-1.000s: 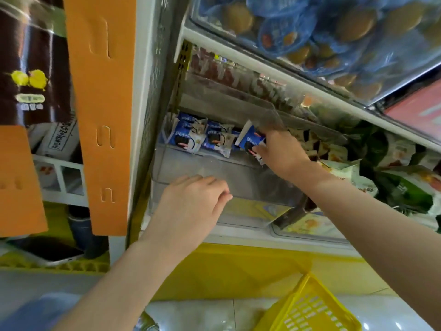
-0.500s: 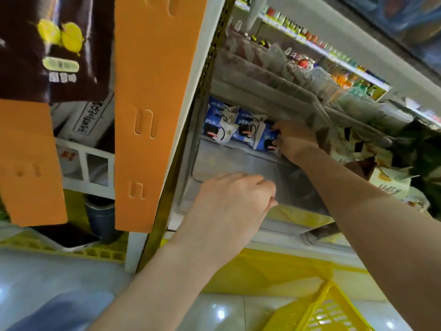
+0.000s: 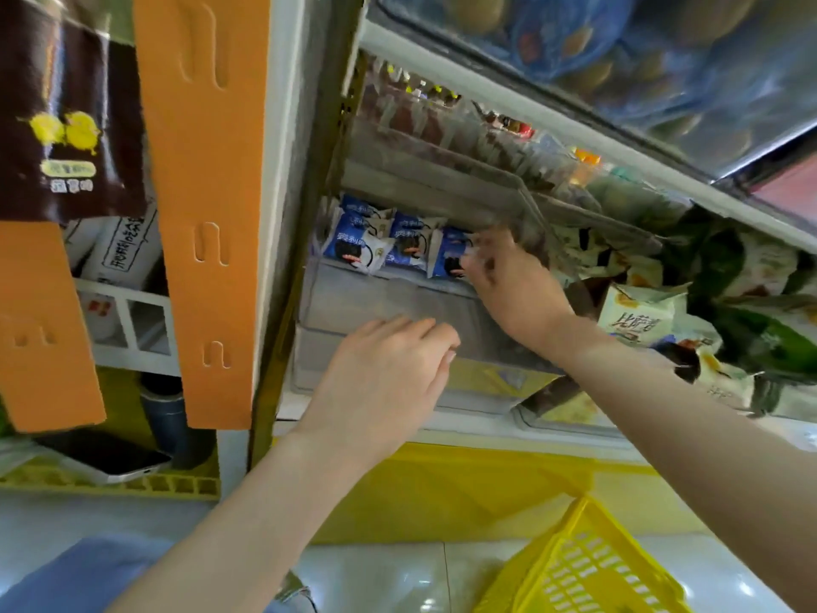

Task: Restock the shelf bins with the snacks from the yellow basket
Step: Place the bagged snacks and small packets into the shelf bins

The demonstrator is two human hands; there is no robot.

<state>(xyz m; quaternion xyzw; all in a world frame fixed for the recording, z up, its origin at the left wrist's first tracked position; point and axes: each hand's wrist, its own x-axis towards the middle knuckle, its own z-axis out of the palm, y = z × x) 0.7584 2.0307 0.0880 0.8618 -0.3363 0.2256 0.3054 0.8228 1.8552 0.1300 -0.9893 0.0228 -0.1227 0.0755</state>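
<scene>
Glossy pale floor tiles [image 3: 376,577] show beside yellow basket [image 3: 588,564], below clear bin [image 3: 398,307].

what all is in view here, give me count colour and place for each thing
blue-and-white snack packets: at least three, blue and white, in a row at the back of the clear bin
clear bin: one, see-through, left end of the shelf
yellow basket: one, yellow, bottom right, below the shelf
green-and-white bags: several, green and white, right of the bin
blue net bags: several, blue, top right, holding round brownish things
orange panels: two, orange, hanging at left
brown packet: one, brown with yellow chicks, top left
phone: one, dark, lower left on a yellow tray
left hand: one, at the bin's front wall, grip unclear
right hand: one, pinches the rightmost packet
</scene>
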